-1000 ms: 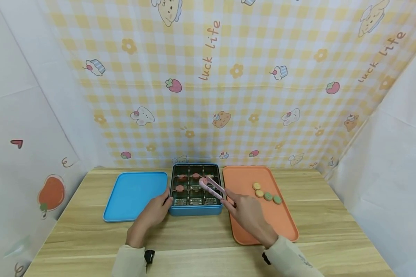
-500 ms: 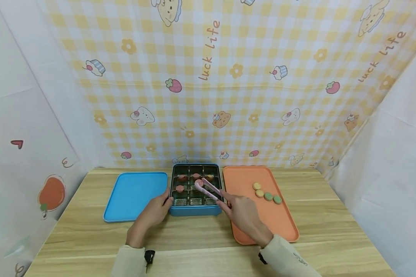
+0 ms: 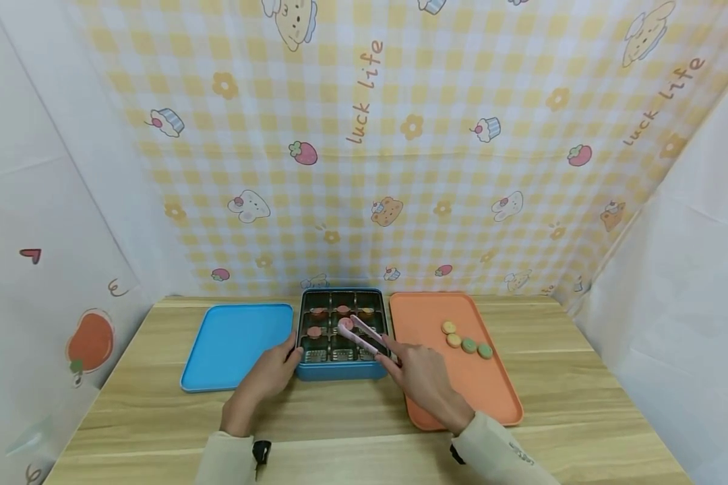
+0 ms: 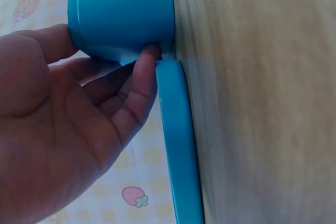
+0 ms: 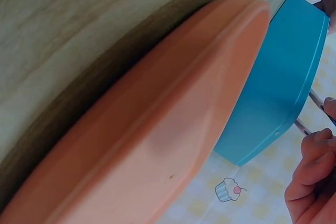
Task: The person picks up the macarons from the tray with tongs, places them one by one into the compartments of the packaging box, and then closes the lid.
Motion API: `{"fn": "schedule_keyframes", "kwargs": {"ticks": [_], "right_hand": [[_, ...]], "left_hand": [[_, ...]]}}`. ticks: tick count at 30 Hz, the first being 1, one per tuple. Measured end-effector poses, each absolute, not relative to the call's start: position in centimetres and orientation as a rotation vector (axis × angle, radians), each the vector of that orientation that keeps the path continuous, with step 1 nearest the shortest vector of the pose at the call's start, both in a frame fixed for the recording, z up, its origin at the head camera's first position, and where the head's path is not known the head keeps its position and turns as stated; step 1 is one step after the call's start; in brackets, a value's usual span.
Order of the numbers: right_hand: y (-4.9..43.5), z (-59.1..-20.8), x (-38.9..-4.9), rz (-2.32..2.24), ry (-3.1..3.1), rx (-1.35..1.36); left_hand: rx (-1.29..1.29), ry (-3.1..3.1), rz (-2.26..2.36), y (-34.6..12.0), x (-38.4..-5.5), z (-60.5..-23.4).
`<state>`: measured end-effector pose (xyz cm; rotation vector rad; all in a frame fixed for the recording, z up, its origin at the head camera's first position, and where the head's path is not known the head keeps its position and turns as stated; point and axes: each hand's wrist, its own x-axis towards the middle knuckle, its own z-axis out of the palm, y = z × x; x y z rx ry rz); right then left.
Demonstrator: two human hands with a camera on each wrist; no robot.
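My right hand (image 3: pixel 425 380) grips pink tongs (image 3: pixel 359 341), whose tips hold a pink macaron (image 3: pixel 346 324) at the middle compartment of a blue box (image 3: pixel 342 372). A dark divided insert fills the box. Pink macarons (image 3: pixel 314 332) sit in its middle-left, back-left and back-middle compartments, with a yellowish one (image 3: pixel 367 312) at the back right. The left hand (image 3: pixel 269 369) holds the box by its near left corner. In the left wrist view, thumb and fingers bend against the blue wall (image 4: pixel 123 14). The right wrist view catches only part of the right hand and the tong handles.
To the right lies an orange tray (image 3: pixel 425 306) with two yellow macarons (image 3: pixel 448 327) and two green macarons (image 3: pixel 469 345). A flat blue lid or tray (image 3: pixel 236 347) lies left of the box. A checked cloth (image 3: pixel 425 168) hangs behind the wooden table (image 3: pixel 327 411).
The right hand has moved slightly left, carrying the macaron in the tongs from the right part of the box to its middle compartment. The left hand stays at the box.
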<state>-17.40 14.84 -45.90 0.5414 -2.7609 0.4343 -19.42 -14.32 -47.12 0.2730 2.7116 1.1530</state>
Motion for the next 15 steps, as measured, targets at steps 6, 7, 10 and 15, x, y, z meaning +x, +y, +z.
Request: {"fn": "schedule_keyframes", "kwargs": {"ticks": [6, 7, 10, 15], "right_hand": [[14.86, -46.0, -17.39, 0.444, -2.758, 0.536], [14.87, -46.03, -17.39, 0.445, -2.761, 0.535], [14.87, -46.02, -17.38, 0.454, -2.765, 0.537], [14.88, -46.02, -17.38, 0.47, -2.762, 0.533]], "left_hand": [[0.276, 2.707, 1.158, -14.29, -19.28, -47.02], [0.275, 2.707, 1.158, -14.29, -19.28, -47.02], [0.275, 2.71, 1.158, -14.28, -19.28, -47.02], [0.271, 2.708, 1.172, -14.22, -19.33, -47.01]]}}
